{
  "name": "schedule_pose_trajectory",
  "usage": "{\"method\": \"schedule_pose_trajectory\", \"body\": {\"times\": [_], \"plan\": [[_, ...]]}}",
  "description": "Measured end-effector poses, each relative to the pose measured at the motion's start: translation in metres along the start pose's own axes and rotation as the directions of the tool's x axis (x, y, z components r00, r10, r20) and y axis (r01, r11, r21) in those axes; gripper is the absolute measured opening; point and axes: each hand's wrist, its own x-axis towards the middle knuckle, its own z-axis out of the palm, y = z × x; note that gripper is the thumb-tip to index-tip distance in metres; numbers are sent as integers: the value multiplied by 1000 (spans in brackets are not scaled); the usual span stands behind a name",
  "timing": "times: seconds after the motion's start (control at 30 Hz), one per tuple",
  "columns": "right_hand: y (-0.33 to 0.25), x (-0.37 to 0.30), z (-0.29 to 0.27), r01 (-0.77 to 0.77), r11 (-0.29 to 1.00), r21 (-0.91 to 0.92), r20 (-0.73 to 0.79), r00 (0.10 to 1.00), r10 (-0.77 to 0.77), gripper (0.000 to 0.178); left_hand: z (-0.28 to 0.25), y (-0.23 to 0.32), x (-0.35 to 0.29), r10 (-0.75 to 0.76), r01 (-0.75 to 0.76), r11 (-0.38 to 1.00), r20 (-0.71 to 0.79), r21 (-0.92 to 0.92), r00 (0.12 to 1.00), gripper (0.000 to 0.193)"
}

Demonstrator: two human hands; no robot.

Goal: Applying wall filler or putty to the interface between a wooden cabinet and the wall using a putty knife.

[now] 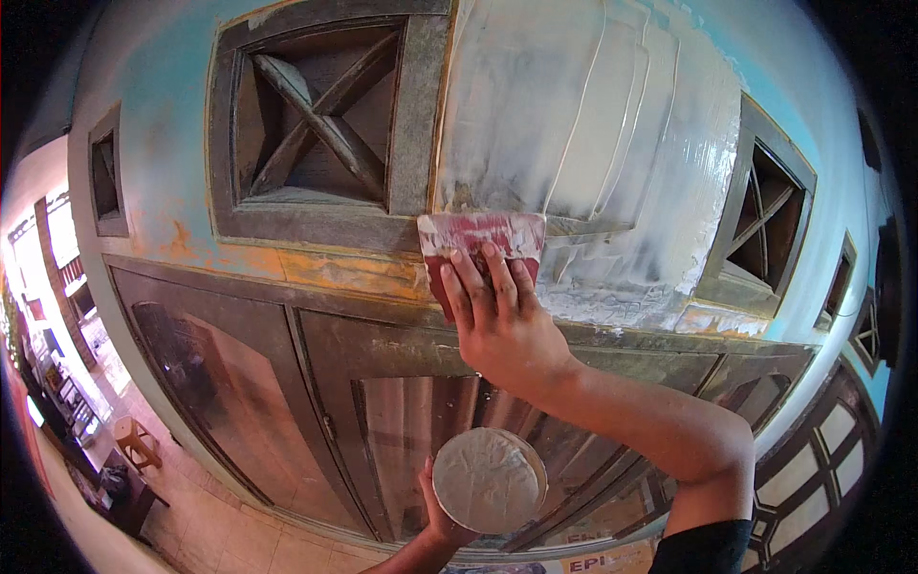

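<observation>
We see the right hand [502,320] pressed flat against a red scraper [481,251], fingers spread over its back and holding it to the wall [593,124] — the blade's upper edge is smeared with white filler. The scraper sits at the lower edge of a broad patch of wet white filler [583,115] that covers the wall panel between two vents. To its left is a wooden vent [320,124] with a crossed brace inside its frame; to the right, a second vent [765,225] of the same kind, seen at a slant.

Lower down, the left hand [442,517] is closed around a round tin [489,479], gripping it from below and from the left, with the thumb along its rim. The tin is filled to the top with pale grey filler. It hangs well below the scraper, in front of the glass doors [287,402] — dark wooden frames with reflective panes.

Far down at the left, a small stool [137,441] stands on the tiled floor [229,536].
</observation>
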Motion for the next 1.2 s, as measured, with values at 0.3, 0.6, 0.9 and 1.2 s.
{"method": "schedule_pose_trajectory", "body": {"times": [0.3, 0.6, 0.9, 1.2], "plan": [[126, 119, -41, -138, 990, -5, -330, 935, 128, 37, -4, -2, 7, 88, -90, 995, -43, -47, 995, 97], [190, 147, 0, 99, 975, 198, -426, 905, -5, 42, -5, -8, 12, 105, -107, 990, -29, -88, 994, 95], [13, 20, 5, 96, 992, -77, -18, 995, -97, 51, -34, -16, 18, 38, 86, 907, 284, -411, 958, 105], [61, 86, -42, 11, 1000, -8, -235, 972, -13, 40, -6, -3, 9, 121, -120, 993, 14, -21, 993, 95]]}}
